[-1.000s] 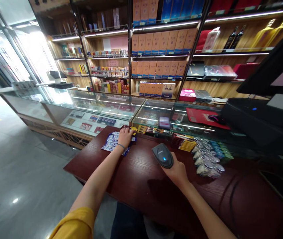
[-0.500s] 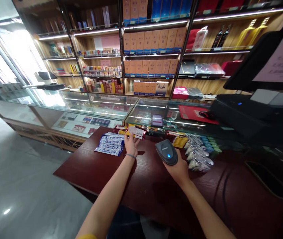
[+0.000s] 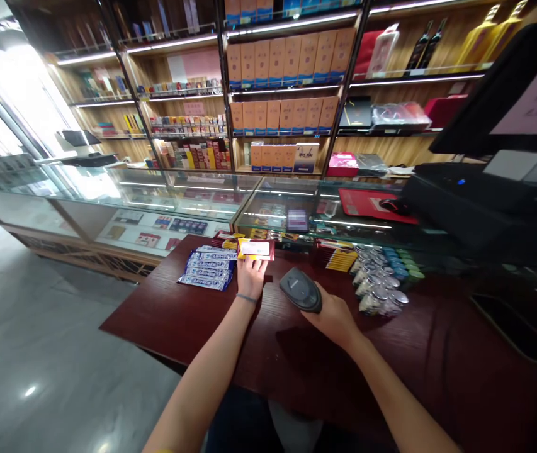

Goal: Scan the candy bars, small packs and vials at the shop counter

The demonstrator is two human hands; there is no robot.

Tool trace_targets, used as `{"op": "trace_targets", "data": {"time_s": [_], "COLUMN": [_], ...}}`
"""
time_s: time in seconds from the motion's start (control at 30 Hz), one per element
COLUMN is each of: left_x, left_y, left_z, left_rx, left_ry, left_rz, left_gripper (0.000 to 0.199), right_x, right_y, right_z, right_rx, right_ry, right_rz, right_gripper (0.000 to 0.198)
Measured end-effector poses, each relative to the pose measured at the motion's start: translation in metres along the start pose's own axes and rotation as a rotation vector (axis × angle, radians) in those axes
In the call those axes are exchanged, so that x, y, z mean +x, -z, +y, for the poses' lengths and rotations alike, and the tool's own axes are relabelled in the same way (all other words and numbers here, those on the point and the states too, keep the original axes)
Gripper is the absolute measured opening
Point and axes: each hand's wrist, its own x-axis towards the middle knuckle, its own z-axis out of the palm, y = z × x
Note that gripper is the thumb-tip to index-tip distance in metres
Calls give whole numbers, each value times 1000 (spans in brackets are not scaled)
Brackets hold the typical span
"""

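My left hand [image 3: 250,277] holds up a red and yellow snack packet [image 3: 259,250], its fingers closed on the near edge. A bright patch of light lies on the packet's label. My right hand [image 3: 337,318] is wrapped round a dark barcode scanner [image 3: 300,289], whose head points toward the packet, apart from it. Left of my left hand, several blue and white packets [image 3: 209,270] lie overlapped on the dark red table. More red and yellow packets [image 3: 341,257] are stacked beyond the scanner. Right of them stand several small jars with silver lids [image 3: 379,289].
Behind the table runs a glass display counter [image 3: 192,195] with a red mat [image 3: 372,206] and a mouse on top. A dark checkout machine [image 3: 466,195] stands at the right. A flat black object [image 3: 518,327] lies on the table's right side. Shelves of boxes [image 3: 291,60] line the wall.
The packet in my left hand has turned to face me more squarely, and light now shows on its label. The scanner has moved slightly left and tilted toward the packet; its blue light no longer shows.
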Motion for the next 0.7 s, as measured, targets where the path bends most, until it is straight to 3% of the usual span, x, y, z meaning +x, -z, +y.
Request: {"op": "trace_targets", "data": {"time_s": [0.1, 0.27, 0.4, 0.6, 0.7], "left_x": [-2, -1, 1, 0, 0], "left_y": [-1, -5, -5, -5, -9], "left_z": [0, 1, -2, -4, -4], "left_rx": [51, 51, 7, 82, 116], "left_ry": [-24, 18, 11, 16, 17], "left_rz": [-35, 50, 23, -19, -44], "left_gripper": [19, 20, 21, 25, 29], "right_x": [0, -1, 0, 3, 5], "right_y": [-1, -4, 0, 18, 28], "right_z": [1, 5, 5, 8, 18], "right_rx": [-33, -30, 22, 216, 332], "right_ry": [8, 6, -33, -128, -145], "right_rz": [-48, 23, 40, 126, 195], "right_gripper": [43, 44, 45, 38, 47]}}
